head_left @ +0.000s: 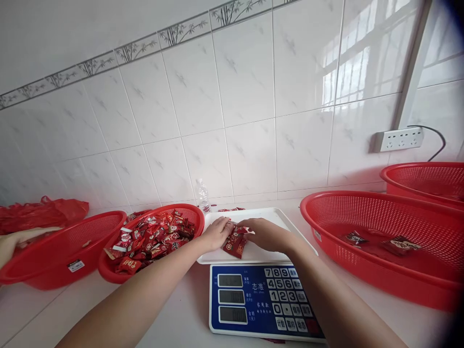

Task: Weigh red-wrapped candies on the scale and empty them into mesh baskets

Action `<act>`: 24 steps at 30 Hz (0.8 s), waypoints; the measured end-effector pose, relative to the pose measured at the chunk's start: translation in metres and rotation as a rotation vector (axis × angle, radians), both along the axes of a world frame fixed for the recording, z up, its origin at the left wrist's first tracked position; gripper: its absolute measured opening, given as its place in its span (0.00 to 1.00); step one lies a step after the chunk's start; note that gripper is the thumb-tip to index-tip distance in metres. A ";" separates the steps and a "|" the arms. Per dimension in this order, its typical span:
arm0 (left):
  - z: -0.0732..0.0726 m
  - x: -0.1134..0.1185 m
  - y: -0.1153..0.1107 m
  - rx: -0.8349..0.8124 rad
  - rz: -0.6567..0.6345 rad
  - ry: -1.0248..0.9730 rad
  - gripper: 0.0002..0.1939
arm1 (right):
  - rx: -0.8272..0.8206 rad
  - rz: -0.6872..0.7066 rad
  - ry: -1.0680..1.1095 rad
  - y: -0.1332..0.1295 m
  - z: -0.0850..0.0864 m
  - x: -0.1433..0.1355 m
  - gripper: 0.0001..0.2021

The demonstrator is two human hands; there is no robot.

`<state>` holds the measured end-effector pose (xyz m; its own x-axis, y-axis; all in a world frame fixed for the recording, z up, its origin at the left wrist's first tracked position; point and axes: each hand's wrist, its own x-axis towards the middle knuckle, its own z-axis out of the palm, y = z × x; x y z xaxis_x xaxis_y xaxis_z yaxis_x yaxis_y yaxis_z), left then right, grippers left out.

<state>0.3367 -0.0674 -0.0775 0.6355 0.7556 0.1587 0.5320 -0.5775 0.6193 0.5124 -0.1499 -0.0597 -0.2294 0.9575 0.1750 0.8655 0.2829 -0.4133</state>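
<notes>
The small pile of red-wrapped sweets point(235, 243) lies on the white weighing tray point(275, 217) of the scale point(261, 299), glossy red packets with pale print too small to read. Your left hand point(216, 233) rests palm down on the pile's left edge, fingers loosely spread; your right hand point(264, 233) lies over its right side, fingers together and curled onto the packets, though you cannot tell whether they pinch one. Below the tray the scale's blue panel shows three blank displays, a number keypad and Chinese characters. Left of the tray a red basket point(188, 212) is heaped with the same sweets; beyond it stands another red basket point(54, 266), where someone else's hand point(18, 240) rests on the rim. A red plastic bag point(39, 212) lies behind. To your right a large red basket point(362, 212) holds two dark packets point(400, 245). A water bottle point(203, 195) stands by the tiled wall.
</notes>
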 end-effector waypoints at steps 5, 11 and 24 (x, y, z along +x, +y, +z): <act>-0.002 -0.001 0.003 -0.086 0.064 -0.125 0.22 | -0.010 -0.028 -0.006 -0.004 0.004 0.004 0.19; 0.001 -0.003 -0.002 -0.196 0.151 -0.163 0.24 | -0.041 0.009 -0.023 -0.010 0.010 -0.006 0.21; -0.005 0.001 -0.013 0.138 0.124 -0.073 0.25 | -0.013 -0.014 -0.012 -0.011 0.012 -0.005 0.21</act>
<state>0.3374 -0.0809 -0.0820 0.5216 0.7953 0.3088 0.5608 -0.5924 0.5784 0.5074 -0.1612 -0.0472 -0.2183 0.9627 0.1596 0.8741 0.2656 -0.4067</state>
